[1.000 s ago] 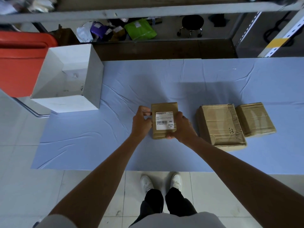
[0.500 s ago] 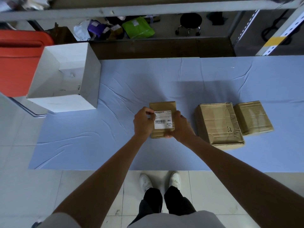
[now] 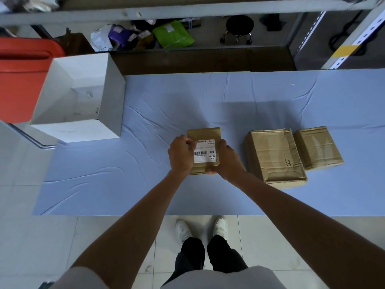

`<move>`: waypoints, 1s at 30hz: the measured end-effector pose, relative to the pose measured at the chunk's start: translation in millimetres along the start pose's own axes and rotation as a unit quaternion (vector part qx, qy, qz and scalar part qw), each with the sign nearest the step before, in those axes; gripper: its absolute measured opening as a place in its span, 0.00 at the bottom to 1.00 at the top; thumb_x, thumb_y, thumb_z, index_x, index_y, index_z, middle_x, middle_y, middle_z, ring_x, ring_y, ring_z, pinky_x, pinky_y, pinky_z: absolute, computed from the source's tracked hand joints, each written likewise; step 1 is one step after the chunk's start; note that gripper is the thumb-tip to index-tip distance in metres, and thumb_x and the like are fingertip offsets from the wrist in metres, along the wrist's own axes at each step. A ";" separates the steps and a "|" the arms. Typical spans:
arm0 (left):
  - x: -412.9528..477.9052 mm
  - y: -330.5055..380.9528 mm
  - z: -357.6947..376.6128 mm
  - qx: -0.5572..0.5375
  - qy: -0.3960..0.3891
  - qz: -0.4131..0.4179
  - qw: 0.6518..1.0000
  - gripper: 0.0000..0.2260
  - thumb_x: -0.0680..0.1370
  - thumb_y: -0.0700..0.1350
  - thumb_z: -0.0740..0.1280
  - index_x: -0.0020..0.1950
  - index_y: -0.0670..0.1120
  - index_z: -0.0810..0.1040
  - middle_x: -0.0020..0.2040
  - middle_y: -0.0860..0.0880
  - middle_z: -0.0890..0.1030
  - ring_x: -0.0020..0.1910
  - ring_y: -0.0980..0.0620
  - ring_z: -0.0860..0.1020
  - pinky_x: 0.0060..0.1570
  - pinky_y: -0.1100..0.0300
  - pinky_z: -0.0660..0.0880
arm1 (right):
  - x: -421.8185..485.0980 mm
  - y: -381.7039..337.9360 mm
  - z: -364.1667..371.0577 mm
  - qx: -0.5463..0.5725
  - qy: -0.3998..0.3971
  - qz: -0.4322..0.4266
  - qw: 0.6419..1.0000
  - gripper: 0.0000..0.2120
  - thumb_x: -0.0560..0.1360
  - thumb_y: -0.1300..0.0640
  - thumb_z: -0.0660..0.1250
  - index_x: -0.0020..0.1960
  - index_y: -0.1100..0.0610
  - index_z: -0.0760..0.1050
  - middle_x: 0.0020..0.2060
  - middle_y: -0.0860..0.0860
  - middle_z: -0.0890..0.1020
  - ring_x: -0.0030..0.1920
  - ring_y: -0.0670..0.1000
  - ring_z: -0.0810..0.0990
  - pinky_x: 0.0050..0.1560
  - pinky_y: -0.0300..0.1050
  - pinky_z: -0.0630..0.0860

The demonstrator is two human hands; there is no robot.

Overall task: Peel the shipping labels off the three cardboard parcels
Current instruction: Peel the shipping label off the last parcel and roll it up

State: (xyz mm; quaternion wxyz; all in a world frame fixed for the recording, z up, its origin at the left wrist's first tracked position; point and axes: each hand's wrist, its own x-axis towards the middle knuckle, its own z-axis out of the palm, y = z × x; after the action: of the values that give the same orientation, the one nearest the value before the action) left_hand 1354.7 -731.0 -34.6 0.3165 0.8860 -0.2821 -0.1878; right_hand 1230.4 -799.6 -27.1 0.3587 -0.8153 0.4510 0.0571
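Head view. Finding one: you are working on the leftmost parcel (image 3: 203, 133), which is sitting on the blue cloth (image 3: 145, 184), well apart from the other two.

Your right hand (image 3: 228, 161) is grasping the parcel along its right side, thumb at the near edge. Your left hand (image 3: 180, 155) is curling its fingers onto the upper left corner of the label (image 3: 205, 151) and appears to be picking at it. Whether the corner is lifting, I cannot tell.

Risks, as judged:
- The label is lying flat and whole. If you are pulling fast or steeply, it is likely tearing and leaving a strip behind.
- The brown wrapping looks thin, so hard picking may be ripping it along with the label.
- If your right hand is easing off, the parcel may be sliding on the cloth, which is already creasing.

Count:
- Parcels: three. One is in your hands, and the middle parcel (image 3: 275, 155) and end parcel (image 3: 317, 147) are lying just beside each other on your right.
- Labels showing: one. The other two parcels are showing none on their top faces.
- Hands: two, both engaged.
- White box (image 3: 83, 130): one, open, at far left.
- Red bin (image 3: 20, 80): one, beyond it.
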 end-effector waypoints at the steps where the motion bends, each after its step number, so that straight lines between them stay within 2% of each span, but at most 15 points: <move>1: 0.6 0.5 0.4 0.003 -0.003 -0.007 1.000 0.09 0.77 0.49 0.67 0.50 0.43 0.79 0.52 0.45 0.81 0.52 0.46 0.79 0.53 0.53 0.70 | 0.4 -0.1 -0.4 0.000 0.001 0.001 1.000 0.44 0.61 0.56 0.81 0.68 0.61 0.59 0.61 0.58 0.75 0.61 0.61 0.75 0.61 0.56 0.76; 6: 2.5 2.7 0.4 0.009 -0.023 -0.032 0.999 0.12 0.77 0.51 0.67 0.50 0.43 0.80 0.55 0.44 0.79 0.55 0.44 0.77 0.55 0.54 0.68 | 3.1 -1.5 -1.2 0.004 -0.003 0.005 1.000 0.45 0.59 0.56 0.82 0.68 0.61 0.60 0.61 0.58 0.76 0.61 0.60 0.76 0.61 0.55 0.75; 11: 2.9 2.1 -1.3 0.010 -0.034 -0.034 0.999 0.12 0.77 0.52 0.67 0.48 0.42 0.80 0.55 0.45 0.78 0.54 0.46 0.77 0.51 0.59 0.65 | 4.1 -0.3 -1.2 0.004 -0.005 0.006 1.000 0.45 0.58 0.56 0.82 0.67 0.61 0.60 0.59 0.57 0.77 0.60 0.60 0.77 0.59 0.55 0.77; 16: 0.5 2.3 -1.8 0.005 -0.042 -0.026 0.999 0.11 0.77 0.51 0.67 0.47 0.43 0.80 0.55 0.45 0.78 0.53 0.45 0.78 0.54 0.55 0.69 | 3.7 0.1 -1.0 0.006 -0.009 0.011 1.000 0.47 0.59 0.56 0.82 0.69 0.61 0.58 0.60 0.57 0.77 0.61 0.59 0.76 0.60 0.55 0.77; 23: -2.5 3.2 -2.0 -0.002 -0.045 -0.031 0.999 0.11 0.76 0.51 0.68 0.46 0.43 0.80 0.54 0.46 0.78 0.52 0.46 0.79 0.49 0.60 0.65 | 3.5 0.3 0.3 0.010 -0.005 0.011 1.000 0.50 0.59 0.58 0.82 0.71 0.62 0.56 0.60 0.57 0.77 0.62 0.60 0.75 0.62 0.54 0.76; 30: -4.4 2.4 -3.2 -0.009 -0.050 -0.036 0.998 0.11 0.76 0.52 0.68 0.46 0.43 0.79 0.54 0.46 0.78 0.52 0.46 0.78 0.52 0.58 0.66 | 2.7 0.9 1.4 0.004 -0.005 0.011 1.000 0.53 0.59 0.56 0.82 0.73 0.62 0.53 0.62 0.57 0.76 0.64 0.60 0.74 0.63 0.55 0.75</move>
State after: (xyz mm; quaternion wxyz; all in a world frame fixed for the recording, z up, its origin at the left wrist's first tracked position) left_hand 1352.0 -728.3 -30.0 0.3029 0.8824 -0.2634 -0.2456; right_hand 1231.6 -801.0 -29.7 0.3633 -0.8084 0.4586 0.0638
